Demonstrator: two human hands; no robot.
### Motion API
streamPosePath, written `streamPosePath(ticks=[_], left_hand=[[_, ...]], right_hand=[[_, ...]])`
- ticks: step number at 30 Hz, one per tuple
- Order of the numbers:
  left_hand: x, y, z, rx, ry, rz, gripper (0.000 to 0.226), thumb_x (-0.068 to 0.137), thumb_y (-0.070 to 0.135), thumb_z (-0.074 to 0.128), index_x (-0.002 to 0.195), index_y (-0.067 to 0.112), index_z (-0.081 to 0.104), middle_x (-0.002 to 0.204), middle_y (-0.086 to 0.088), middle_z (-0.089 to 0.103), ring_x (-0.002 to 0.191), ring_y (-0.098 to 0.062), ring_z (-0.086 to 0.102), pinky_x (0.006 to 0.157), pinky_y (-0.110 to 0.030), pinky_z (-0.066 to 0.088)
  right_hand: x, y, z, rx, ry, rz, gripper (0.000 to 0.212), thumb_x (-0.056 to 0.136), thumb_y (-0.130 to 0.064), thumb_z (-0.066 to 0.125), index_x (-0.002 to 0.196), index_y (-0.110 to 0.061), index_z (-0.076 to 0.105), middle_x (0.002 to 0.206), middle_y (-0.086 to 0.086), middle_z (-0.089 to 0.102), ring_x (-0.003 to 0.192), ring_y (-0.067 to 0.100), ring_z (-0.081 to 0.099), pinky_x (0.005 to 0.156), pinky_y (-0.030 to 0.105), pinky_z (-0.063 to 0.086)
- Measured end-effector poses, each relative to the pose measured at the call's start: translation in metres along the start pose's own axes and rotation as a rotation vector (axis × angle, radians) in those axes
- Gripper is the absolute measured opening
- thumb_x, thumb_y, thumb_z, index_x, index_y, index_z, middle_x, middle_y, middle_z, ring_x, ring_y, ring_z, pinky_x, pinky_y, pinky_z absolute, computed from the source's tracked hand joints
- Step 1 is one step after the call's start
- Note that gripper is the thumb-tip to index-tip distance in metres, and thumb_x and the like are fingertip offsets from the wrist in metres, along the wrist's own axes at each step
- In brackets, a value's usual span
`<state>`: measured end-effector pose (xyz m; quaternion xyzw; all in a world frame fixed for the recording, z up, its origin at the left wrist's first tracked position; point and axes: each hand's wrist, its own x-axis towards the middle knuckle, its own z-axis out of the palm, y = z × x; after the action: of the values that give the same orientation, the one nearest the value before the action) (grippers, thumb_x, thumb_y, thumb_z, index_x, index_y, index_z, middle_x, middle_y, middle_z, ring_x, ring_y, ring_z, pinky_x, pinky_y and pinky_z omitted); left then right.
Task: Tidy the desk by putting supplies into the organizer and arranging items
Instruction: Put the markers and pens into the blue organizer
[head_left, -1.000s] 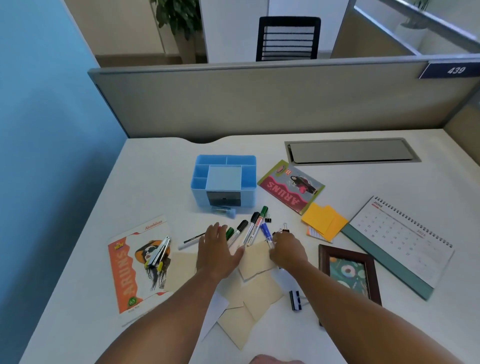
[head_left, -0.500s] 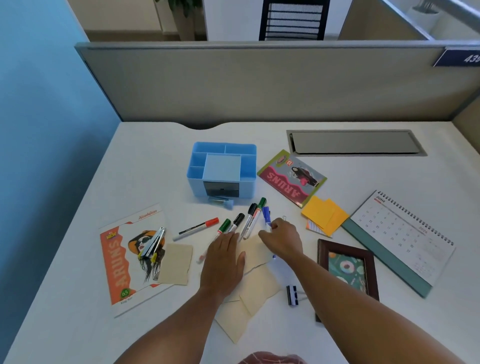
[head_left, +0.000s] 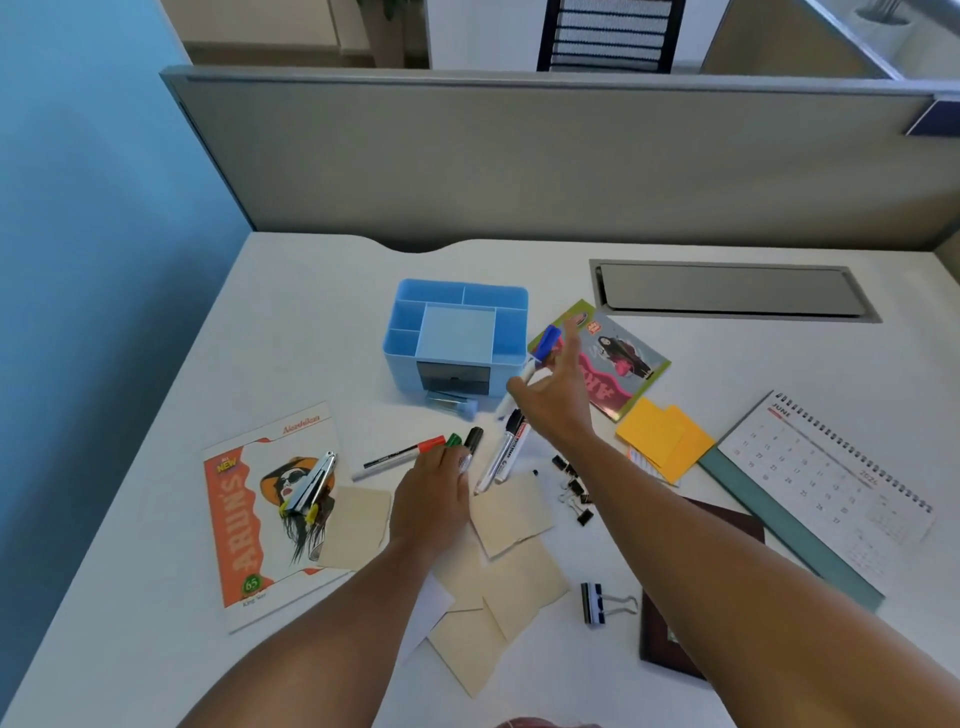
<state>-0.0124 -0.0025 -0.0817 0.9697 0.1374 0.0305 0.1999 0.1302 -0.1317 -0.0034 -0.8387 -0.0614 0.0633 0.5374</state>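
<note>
A light blue desk organizer (head_left: 457, 332) with several compartments stands at the middle back of the white desk (head_left: 291, 312). My right hand (head_left: 556, 395) is raised just right of it, shut on a blue-capped marker (head_left: 540, 353) held tilted, cap up. My left hand (head_left: 431, 499) rests palm down on the desk over the green marker (head_left: 453, 439) and black marker (head_left: 472, 439). A red-capped marker (head_left: 400, 457) lies to its left. Two more markers (head_left: 504, 452) lie between my hands. Beige paper pieces (head_left: 514, 514) lie scattered in front.
An orange booklet (head_left: 260, 509) with a stapler (head_left: 309, 486) on it lies at left. A green booklet (head_left: 618, 364), yellow sticky notes (head_left: 665, 441), a desk calendar (head_left: 826, 467), a dark photo frame (head_left: 670, 639), small binder clips (head_left: 571, 483) and a large binder clip (head_left: 597, 603) lie at right.
My right hand picked the blue-capped marker up off the desk and lifted it toward the organizer. My left hand slid forward onto the green and black markers.
</note>
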Motion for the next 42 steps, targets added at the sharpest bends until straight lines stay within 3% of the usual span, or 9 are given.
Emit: streamPosePath(ticks=[2,5,13,19,24,30,35,39,42], left_hand=[[0.005,-0.002,0.001,0.016,-0.010,-0.017,0.032,0.097,0.031,0.051,0.128,0.026,0.054,0.124,0.003,0.058,0.108,-0.015,0.059,0.085,-0.029,0.052],[0.011,-0.004,0.000,0.025,-0.006,-0.032,0.032,0.096,0.035,0.054,0.126,0.026,0.053,0.118,0.004,0.062,0.104,-0.013,0.061,0.080,-0.027,0.053],[0.017,-0.007,-0.001,-0.032,0.005,-0.061,0.034,0.098,0.035,0.050,0.131,0.027,0.049,0.117,0.005,0.064,0.105,-0.012,0.060,0.081,-0.024,0.047],[0.018,-0.007,-0.004,-0.121,0.078,-0.078,0.038,0.098,0.031,0.053,0.135,0.025,0.051,0.129,0.003,0.062,0.116,-0.016,0.060,0.088,-0.024,0.048],[0.027,-0.005,-0.009,-0.187,0.140,-0.090,0.036,0.100,0.027,0.051,0.136,0.023,0.052,0.130,0.002,0.060,0.116,-0.015,0.059,0.085,-0.018,0.041],[0.036,0.002,-0.019,-0.321,0.198,-0.086,0.031,0.101,0.033,0.049,0.130,0.025,0.056,0.122,0.008,0.061,0.099,-0.010,0.061,0.073,-0.007,0.040],[0.045,0.010,-0.024,-0.385,0.233,-0.068,0.029,0.100,0.035,0.051,0.128,0.027,0.057,0.122,0.008,0.062,0.095,-0.007,0.059,0.072,-0.004,0.041],[0.056,0.021,-0.028,-0.432,0.269,-0.066,0.031,0.099,0.034,0.055,0.128,0.024,0.058,0.123,0.004,0.063,0.101,-0.011,0.061,0.078,-0.019,0.054],[0.063,0.028,-0.033,-0.457,0.285,-0.037,0.029,0.098,0.031,0.057,0.126,0.022,0.060,0.121,0.003,0.063,0.102,-0.014,0.062,0.079,-0.018,0.052]], right_hand=[[0.011,-0.011,0.000,-0.009,0.053,-0.041,0.093,0.079,-0.013,0.073,0.150,-0.032,0.017,0.106,0.001,0.055,0.073,0.004,0.061,0.059,0.010,0.047],[0.026,-0.026,-0.001,0.019,0.139,-0.106,0.077,0.085,-0.008,0.070,0.148,-0.024,0.028,0.097,0.001,0.056,0.064,-0.007,0.059,0.055,0.004,0.044],[0.049,-0.043,0.004,0.027,0.263,-0.130,0.049,0.095,-0.012,0.058,0.140,-0.025,0.041,0.099,0.001,0.062,0.077,0.013,0.066,0.067,0.024,0.058],[0.047,-0.031,0.009,-0.111,0.163,-0.123,0.037,0.097,-0.011,0.054,0.133,-0.019,0.051,0.102,0.000,0.061,0.087,0.020,0.064,0.081,0.042,0.057],[0.044,-0.027,0.009,-0.185,0.034,-0.070,0.037,0.096,-0.015,0.057,0.133,-0.019,0.054,0.108,0.007,0.068,0.091,0.021,0.065,0.082,0.039,0.058],[0.042,-0.022,0.007,-0.182,-0.024,-0.017,0.028,0.092,-0.015,0.062,0.121,-0.016,0.064,0.104,0.006,0.069,0.091,0.023,0.066,0.085,0.045,0.057],[0.039,-0.022,0.006,-0.274,0.088,-0.099,0.036,0.093,-0.026,0.063,0.126,-0.013,0.059,0.121,0.004,0.059,0.108,0.018,0.056,0.094,0.031,0.048],[0.032,-0.021,0.007,-0.230,0.215,-0.229,0.026,0.094,-0.028,0.062,0.112,-0.009,0.061,0.111,0.006,0.055,0.093,0.011,0.052,0.079,0.026,0.050],[0.030,-0.022,0.007,-0.166,0.153,-0.277,0.022,0.094,-0.030,0.063,0.100,-0.009,0.064,0.096,0.004,0.058,0.076,0.006,0.051,0.068,0.016,0.044]])
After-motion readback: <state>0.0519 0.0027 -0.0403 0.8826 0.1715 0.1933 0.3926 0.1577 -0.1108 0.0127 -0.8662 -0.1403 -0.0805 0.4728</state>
